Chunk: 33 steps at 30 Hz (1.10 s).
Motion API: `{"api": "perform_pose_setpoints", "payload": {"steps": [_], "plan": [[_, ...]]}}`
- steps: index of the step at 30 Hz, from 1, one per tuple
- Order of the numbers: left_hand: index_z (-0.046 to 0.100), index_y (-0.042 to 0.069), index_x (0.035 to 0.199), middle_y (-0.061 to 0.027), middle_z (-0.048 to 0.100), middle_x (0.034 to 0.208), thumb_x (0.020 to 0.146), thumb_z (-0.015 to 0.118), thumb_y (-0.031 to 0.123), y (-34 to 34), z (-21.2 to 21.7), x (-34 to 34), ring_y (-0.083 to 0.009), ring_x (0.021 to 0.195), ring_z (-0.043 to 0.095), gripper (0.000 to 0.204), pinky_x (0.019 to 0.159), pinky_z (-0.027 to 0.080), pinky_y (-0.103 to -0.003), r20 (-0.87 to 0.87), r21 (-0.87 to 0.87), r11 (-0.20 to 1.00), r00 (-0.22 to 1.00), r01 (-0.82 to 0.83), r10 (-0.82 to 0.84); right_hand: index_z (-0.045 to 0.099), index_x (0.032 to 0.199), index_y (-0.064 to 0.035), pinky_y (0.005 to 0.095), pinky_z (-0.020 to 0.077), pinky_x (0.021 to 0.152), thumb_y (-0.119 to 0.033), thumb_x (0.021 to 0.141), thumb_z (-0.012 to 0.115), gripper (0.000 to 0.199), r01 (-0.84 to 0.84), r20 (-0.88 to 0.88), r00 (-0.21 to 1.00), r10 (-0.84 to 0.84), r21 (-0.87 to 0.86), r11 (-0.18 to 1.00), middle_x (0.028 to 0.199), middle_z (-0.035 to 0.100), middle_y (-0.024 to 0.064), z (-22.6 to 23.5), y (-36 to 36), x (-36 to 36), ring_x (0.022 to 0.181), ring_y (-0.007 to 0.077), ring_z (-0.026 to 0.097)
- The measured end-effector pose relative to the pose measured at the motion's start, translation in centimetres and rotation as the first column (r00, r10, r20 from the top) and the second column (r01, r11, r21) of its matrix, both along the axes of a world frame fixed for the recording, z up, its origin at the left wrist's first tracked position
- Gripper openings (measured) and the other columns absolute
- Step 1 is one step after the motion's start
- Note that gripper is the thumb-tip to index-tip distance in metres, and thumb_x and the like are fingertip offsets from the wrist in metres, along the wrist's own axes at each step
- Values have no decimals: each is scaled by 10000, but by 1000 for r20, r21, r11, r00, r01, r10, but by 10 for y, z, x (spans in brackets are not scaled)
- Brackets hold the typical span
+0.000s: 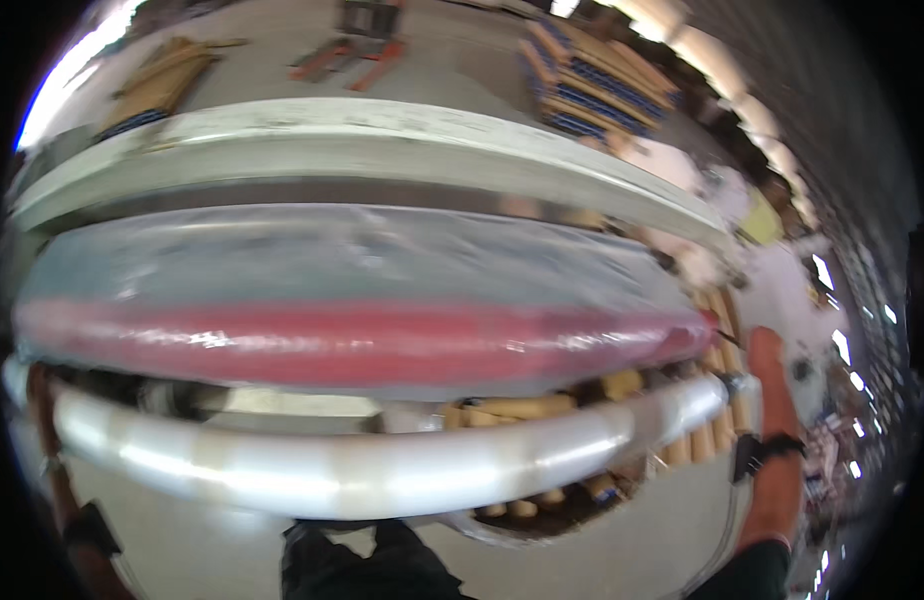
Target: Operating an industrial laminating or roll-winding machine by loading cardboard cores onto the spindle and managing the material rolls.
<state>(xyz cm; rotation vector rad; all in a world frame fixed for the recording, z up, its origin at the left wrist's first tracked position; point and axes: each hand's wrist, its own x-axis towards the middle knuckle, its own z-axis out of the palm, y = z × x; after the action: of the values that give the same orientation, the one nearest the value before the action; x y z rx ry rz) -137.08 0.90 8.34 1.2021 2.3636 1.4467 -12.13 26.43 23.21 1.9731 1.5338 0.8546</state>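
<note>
Head: white roll (382, 475) beside fingers (765, 342)

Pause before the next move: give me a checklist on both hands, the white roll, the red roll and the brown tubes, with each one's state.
1. Left hand at left end of white roll: ok; firmness of grip: cannot tell, blurred.
2. Right hand near the white roll's right end: ok; actual contact: cannot tell.
3. White roll lying crosswise in front of the person: ok.
4. Gap visible mid-length between white roll and red roll: ok.
5. Plastic film over the red roll smooth: not ok, wrinkled on the far side.
6. Brown tubes clear of the white roll: cannot tell.
</note>
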Motion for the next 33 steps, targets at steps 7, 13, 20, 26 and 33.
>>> {"api": "perform_pose_setpoints", "payload": {"steps": [7,13,20,26,33], "plan": [[541,7,1124,-101,583,1091,888,512,155,23,48,108,-224,1016,546,280,900,407,-327,-301,134,981,937,-141,176,577,965,-35,216,422,493,-148,842,545,169,-171,-934,-302,193,252,953,735,550,0,-10,51,-413,551,79,500],[314,-27,1337,-155,347,1380,903,545,189,21,42,109,-261,1252,364,537,1059,270,-389,7,441,804,897,-400,442,590,985,11,224,431,451,-106,857,539,181,-273,-704,-710,-16,254,928,687,589,63,-31,110,-704,540,94,538],[357,39,1302,-102,511,1202,953,445,380,-7,-24,55,-195,1091,522,496,888,460,-309,699,693,572,602,-439,-385,593,977,16,226,400,432,-118,846,550,192,-298,-685,-721,-108,166,940,691,581,52,-28,116,-830,525,89,519],[428,17,1268,-145,579,1135,872,363,648,-3,-3,69,-255,970,561,749,843,478,-360,781,625,549,441,-555,-443,516,1167,-19,249,477,582,-194,892,544,327,-465,-748,-650,-139,245,851,878,635,92,-45,74,-838,651,114,561],[414,20,1247,-164,554,1128,848,488,594,-3,20,55,-287,1029,554,703,886,476,-420,821,558,541,327,-630,-468,517,1142,-37,452,446,839,-334,610,767,659,-866,-899,-184,398,340,367,1002,572,168,-42,-143,-754,920,345,573]]}}
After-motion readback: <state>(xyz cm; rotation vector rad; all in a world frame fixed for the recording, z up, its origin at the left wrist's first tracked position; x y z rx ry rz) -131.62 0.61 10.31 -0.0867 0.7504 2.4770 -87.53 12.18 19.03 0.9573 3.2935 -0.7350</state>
